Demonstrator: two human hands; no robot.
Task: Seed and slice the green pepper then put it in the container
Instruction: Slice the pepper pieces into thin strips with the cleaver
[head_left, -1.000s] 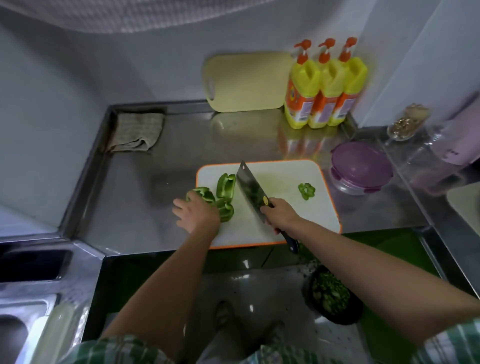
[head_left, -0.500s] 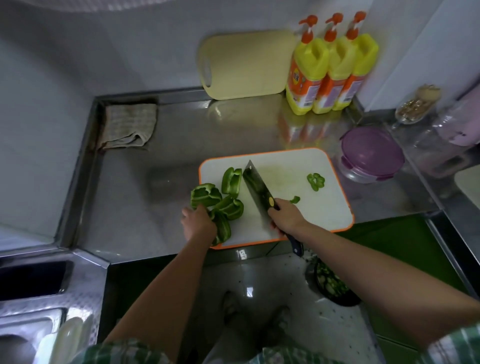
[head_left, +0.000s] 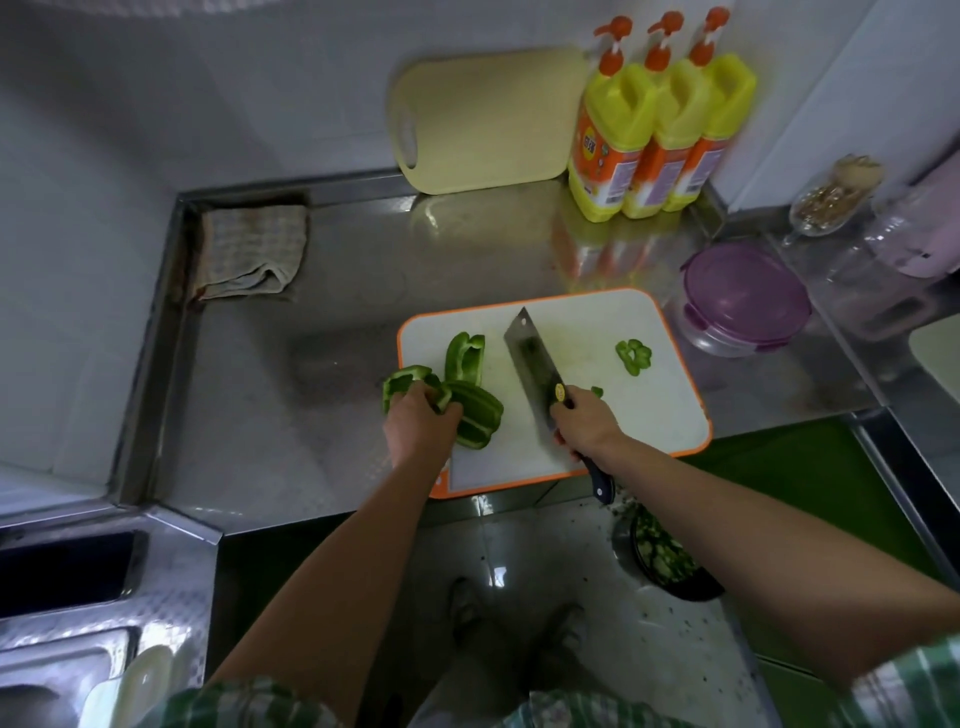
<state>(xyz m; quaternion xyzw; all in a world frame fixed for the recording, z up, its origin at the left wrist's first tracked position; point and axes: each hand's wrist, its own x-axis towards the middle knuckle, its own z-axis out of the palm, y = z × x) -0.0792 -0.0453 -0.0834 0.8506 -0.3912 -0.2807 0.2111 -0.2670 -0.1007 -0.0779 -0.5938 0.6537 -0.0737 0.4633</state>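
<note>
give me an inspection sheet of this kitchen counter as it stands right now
surface: steel counter, with a white cutting board rimmed in orange at its front edge
job's things: green pepper pieces on the board's left part; small pepper scrap on its right; cleaver blade over the board's middle; container right of the board, purple lid on
clutter: folded cloth in the back left corner; yellow board leaning on the wall; three yellow bottles; glass jar
grippers: left hand grips the pepper pieces; right hand grips the cleaver's handle
cables: nothing seen
surroundings: sink lower left; dark bowl of green scraps on the floor
</note>
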